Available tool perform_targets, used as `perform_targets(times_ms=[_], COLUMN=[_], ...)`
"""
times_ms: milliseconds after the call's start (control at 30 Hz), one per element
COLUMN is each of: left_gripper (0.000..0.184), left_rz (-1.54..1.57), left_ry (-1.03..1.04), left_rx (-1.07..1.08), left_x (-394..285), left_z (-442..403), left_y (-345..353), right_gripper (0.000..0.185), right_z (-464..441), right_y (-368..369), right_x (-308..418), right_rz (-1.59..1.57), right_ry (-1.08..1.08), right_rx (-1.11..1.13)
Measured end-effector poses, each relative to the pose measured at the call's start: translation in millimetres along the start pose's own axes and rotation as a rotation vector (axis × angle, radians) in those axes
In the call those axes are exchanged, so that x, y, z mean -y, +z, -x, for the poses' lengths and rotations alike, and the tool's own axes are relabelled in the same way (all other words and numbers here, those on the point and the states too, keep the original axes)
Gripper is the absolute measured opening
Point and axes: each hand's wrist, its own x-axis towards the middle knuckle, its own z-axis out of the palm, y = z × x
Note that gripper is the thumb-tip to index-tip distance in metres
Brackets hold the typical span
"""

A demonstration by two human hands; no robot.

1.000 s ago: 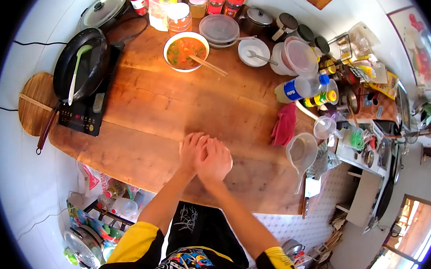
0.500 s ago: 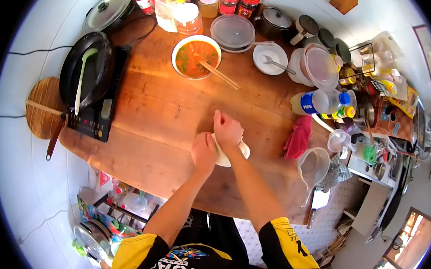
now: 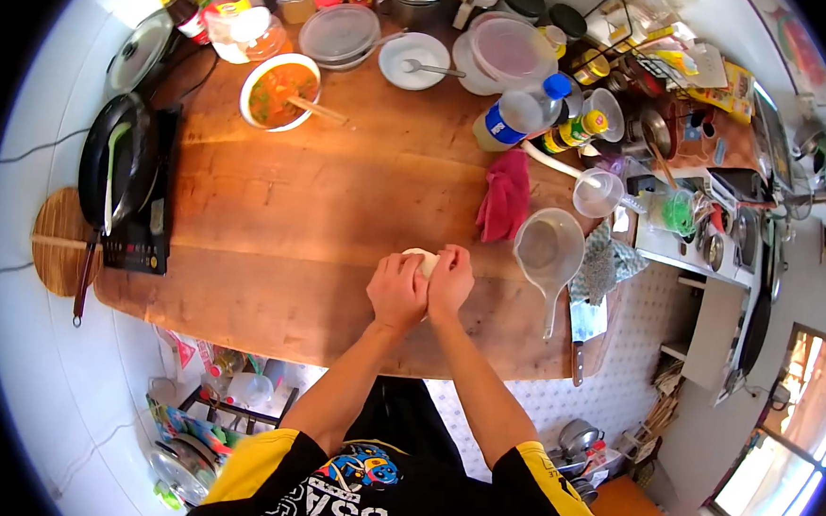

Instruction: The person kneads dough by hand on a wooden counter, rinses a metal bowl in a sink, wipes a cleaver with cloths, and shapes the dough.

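Observation:
A pale lump of dough (image 3: 421,256) lies on the wooden table near its front edge, mostly covered by my two hands. My left hand (image 3: 398,289) presses on its left side with curled fingers. On the other side, my right hand (image 3: 450,281) wraps round the dough, its fingers bent. The hands are side by side, and a bit of dough shows between and above them. To the right of them are a crumpled red cloth (image 3: 505,197) and a clear plastic ladle (image 3: 548,249).
A bowl of red soup (image 3: 276,98) with chopsticks stands at the back left. A black pan (image 3: 121,160) sits on an induction cooker at far left. Bottles (image 3: 511,120), a bowl with a spoon (image 3: 414,61) and jars line the back. A cleaver (image 3: 587,325) lies at the right edge.
My view has turned, so the table's things appear farther left. My right hand has come down from over the dough to its right side, level with my left hand.

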Motion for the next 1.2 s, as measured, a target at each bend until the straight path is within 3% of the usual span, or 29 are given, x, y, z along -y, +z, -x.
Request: perform_targets(times_ms=[33, 200, 267, 333, 400, 467, 533, 567, 600, 633, 667, 700, 733, 767, 800, 833, 933, 967, 1000, 1067, 1100, 1133, 1200], left_gripper=[0.016, 0.008, 0.010, 0.012, 0.015, 0.017, 0.018, 0.015, 0.014, 0.014, 0.014, 0.015, 0.015, 0.016, 0.016, 0.015, 0.016, 0.019, 0.019, 0.022, 0.023, 0.024, 0.024], left_rz=[-0.022, 0.036, -0.164, -0.124, -0.086, 0.031, 0.003, 0.269, 0.528, 0.523, 0.281, 0.043, 0.045, 0.096, 0.144, 0.180, 0.141, 0.127, 0.123, -0.268, -0.322, -0.376, -0.311], left_ry=[0.054, 0.318, 0.413, 0.383, 0.334, 0.371, 0.336, -0.179, -0.704, -0.709, -0.598, -0.476, -0.472, -0.225, 0.019, 0.091, 0.137, 0.049, 0.048, -0.140, -0.199, -0.252, -0.213], left_rx=[0.029, 0.129, 0.271, 0.262, 0.288, 0.111, 0.091, 0.182, 0.258, 0.256, 0.216, 0.171, 0.166, 0.080, -0.005, -0.040, 0.061, 0.051, 0.053, 0.290, 0.348, 0.401, 0.273], left_x=[3, 46, 58, 61, 57, 47, 36, 31, 26, 19, 12, 9, 14, 22, 33, 46, 73, 68, 68, 68, 61, 54, 45], left_z=[-3, -88, -124, -134, -113, -96, -63, -48, -34, -19, -4, 6, 17, 31, 38, 35, 16, 10, 2, -11, -24, -41, -62], left_y=[1, 26, 38, 48, 40, 18, -11, -21, -28, -29, -25, -20, -17, -17, -14, -11, -7, -8, -3, 4, 5, 3, -11], right_gripper=[0.021, 0.021, 0.023, 0.026, 0.028, 0.029, 0.028, 0.028, 0.027, 0.027, 0.027, 0.024, 0.022, 0.022, 0.019, 0.017, 0.015, 0.010, 0.012, 0.018, 0.021, 0.024, 0.028], right_z=[-3, -43, -75, -93, -79, -59, -21, -5, 10, 24, 36, 42, 44, 49, 53, 54, 35, 25, 16, -9, -20, -31, -38], right_y=[4, 36, 55, 63, 56, 46, 17, 4, -8, -19, -23, -21, -16, -13, -9, -5, 17, 25, 27, 39, 47, 53, 54], right_x=[0, 44, 60, 60, 48, 41, 39, 39, 38, 34, 27, 18, 13, 7, 3, 5, 17, 16, 18, 27, 34, 44, 55], right_rz=[0.081, 0.293, 0.427, 0.360, 0.354, 0.432, 0.307, 0.300, -0.001, -0.297, -0.294, -0.240, -0.187, -0.186, 0.014, 0.219, 0.288, 0.262, 0.352, 0.612, 0.787, 0.760, 0.720], right_ry=[-0.168, -0.216, -0.251, -0.221, -0.387, -0.385, -0.261, -0.258, -0.040, 0.186, 0.190, 0.083, -0.026, -0.025, -0.391, -0.752, -0.800, -0.786, -0.727, -0.580, -0.476, -0.431, -0.407], right_rx=[-0.052, -0.210, -0.223, -0.220, -0.182, -0.159, 0.266, 0.266, 0.332, 0.393, 0.395, 0.219, 0.042, 0.042, -0.027, -0.094, 0.017, 0.019, 0.098, 0.234, 0.300, 0.274, 0.237])
